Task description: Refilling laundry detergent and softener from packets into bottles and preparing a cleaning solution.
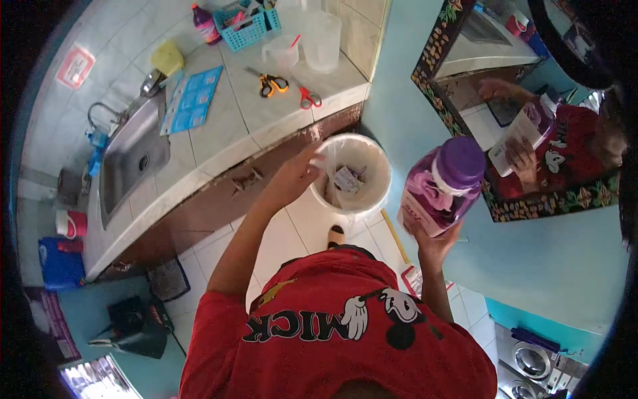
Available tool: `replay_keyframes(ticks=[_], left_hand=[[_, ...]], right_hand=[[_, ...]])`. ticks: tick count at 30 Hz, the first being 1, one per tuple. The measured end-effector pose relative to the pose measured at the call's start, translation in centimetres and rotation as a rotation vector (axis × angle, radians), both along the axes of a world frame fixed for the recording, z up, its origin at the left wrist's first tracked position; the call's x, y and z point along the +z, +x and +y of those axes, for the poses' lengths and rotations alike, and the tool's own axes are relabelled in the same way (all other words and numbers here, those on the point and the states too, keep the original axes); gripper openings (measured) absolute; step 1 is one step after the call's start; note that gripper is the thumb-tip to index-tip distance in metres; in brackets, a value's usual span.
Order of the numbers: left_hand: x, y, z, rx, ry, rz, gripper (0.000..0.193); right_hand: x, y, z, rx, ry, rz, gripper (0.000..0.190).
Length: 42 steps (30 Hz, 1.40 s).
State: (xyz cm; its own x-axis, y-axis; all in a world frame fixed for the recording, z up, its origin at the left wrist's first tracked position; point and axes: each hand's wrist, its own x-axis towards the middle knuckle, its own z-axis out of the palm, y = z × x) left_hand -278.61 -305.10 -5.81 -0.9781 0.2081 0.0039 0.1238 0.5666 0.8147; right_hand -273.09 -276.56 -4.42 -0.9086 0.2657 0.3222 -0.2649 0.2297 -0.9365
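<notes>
My right hand (432, 238) holds up a large clear bottle (423, 199) of purple liquid from below; it has a purple screw cap (461, 155) and a label with writing. My left hand (299, 172) is at the left rim of a white bucket-like bin (381, 154) lined with clear plastic, its fingers by the liner; whether they grip it is unclear. Inside the bin lies some crumpled wrapping (347, 179). On the tiled counter behind lie black-and-orange scissors (271, 86), red-handled scissors (309, 97) and a sheet of blue sachets (192, 99).
A steel sink (137, 154) is set in the counter (224, 159) at left. Clear plastic jugs (322, 42), a turquoise basket (242, 35) and a purple bottle (205, 24) stand at its back. A framed mirror (558, 214) hangs on the right wall. Front-loading machines (532, 360) are at lower right.
</notes>
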Motion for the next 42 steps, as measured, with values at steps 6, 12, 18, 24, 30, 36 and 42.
replay_keyframes(ticks=[6,12,18,24,30,36,42], left_hand=[[17.5,-4.3,1.2,-0.510,0.066,0.473,0.058],[23.1,-8.3,-3.6,-0.773,-0.398,0.439,0.049],[24.4,-11.3,-12.0,-0.903,-0.511,0.349,0.034],[24.1,-15.2,-19.5,-0.904,-0.564,0.255,0.037],[23.6,-17.0,-23.6,-0.647,-0.616,0.065,0.037],[23.3,-19.3,-26.2,-0.706,-0.654,0.073,0.041],[22.5,-20.2,-27.0,-0.830,-0.661,0.193,0.046]], right_hand=[[-0.4,-4.1,-4.3,0.083,0.147,-0.037,0.073],[1.2,-7.2,-12.7,0.144,0.242,0.058,0.072],[0.7,-8.8,-21.2,0.131,0.241,0.028,0.072],[0.9,-10.8,-28.7,0.111,0.295,0.064,0.071],[2.2,-12.1,-34.3,0.034,0.347,0.046,0.070],[2.2,-14.1,-36.0,0.057,0.366,0.026,0.070],[2.2,-15.8,-35.6,0.061,0.440,0.077,0.071]])
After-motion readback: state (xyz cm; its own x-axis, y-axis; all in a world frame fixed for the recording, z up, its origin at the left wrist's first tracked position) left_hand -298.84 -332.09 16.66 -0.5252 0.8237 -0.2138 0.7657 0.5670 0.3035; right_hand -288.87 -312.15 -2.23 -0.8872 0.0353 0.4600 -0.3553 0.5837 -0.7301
